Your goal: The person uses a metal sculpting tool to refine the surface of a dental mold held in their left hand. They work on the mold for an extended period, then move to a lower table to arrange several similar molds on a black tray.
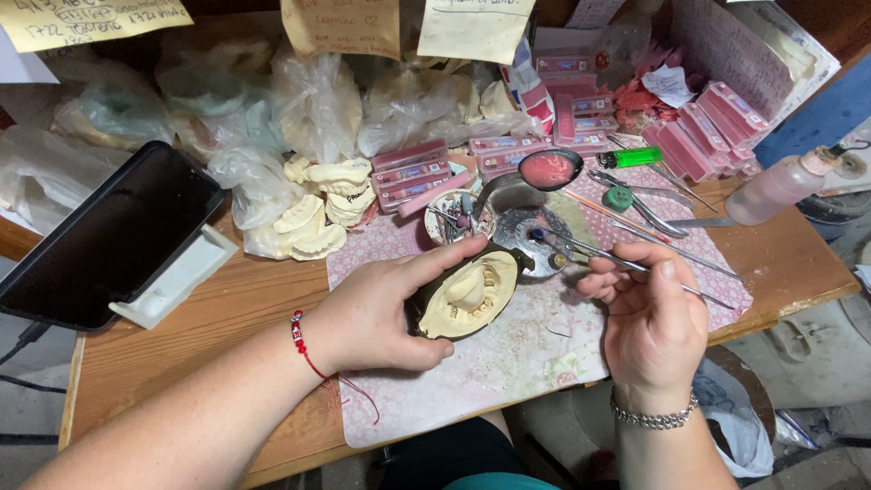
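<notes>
A: Status? Left hand (376,313) grips dental cast (467,295) at centre of the surface (181,336).
B: Right hand (649,313) pinches metal instrument (590,254), tip over the metal dish (533,238). Several teeth set; gaps remain.

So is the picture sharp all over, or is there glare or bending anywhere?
Head view: evenly lit, soft shadows under the left hand and right hand; the dental cast is sharp; glare glints on the metal dish and plastic bags; the dark phone reflects little; table edges bow slightly from the wide lens.
</notes>
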